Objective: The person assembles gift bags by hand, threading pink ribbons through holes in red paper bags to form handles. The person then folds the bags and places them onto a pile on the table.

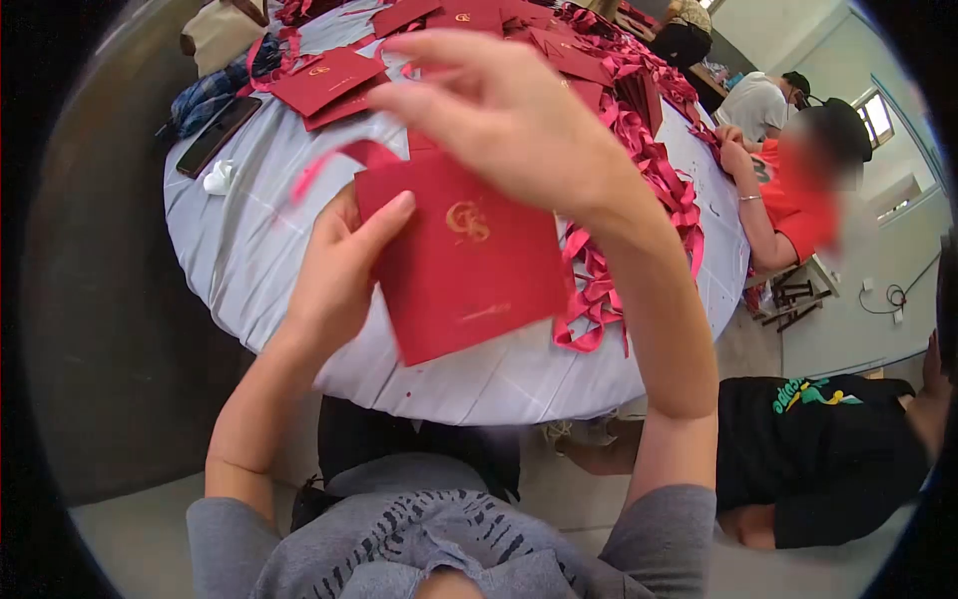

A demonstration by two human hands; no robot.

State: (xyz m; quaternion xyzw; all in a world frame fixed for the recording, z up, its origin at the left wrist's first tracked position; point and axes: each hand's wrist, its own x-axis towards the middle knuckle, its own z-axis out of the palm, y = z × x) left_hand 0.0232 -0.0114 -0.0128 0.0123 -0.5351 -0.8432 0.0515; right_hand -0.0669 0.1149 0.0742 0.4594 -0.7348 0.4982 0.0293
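Observation:
A flat red paper bag (469, 270) with a gold logo is in my left hand (339, 255), its thumb across the front and the fingers behind. A pink ribbon (334, 165) rises in a loop from the bag's upper left side, partly smeared by motion. Above the bag's top edge is my right hand (499, 110), blurred, with fingers stretched to the left and apart from the thumb. I see nothing held in it. More red bags (324, 80) of the same kind lie behind, on the white tablecloth (239, 250).
A long heap of pink ribbons (649, 190) runs along the table's right side. At the left are a phone (218, 135), a crumpled white tissue (220, 178) and dark plaid cloth (225, 88). A person in red (798, 190) works at the right; a person in black (828, 449) is nearer.

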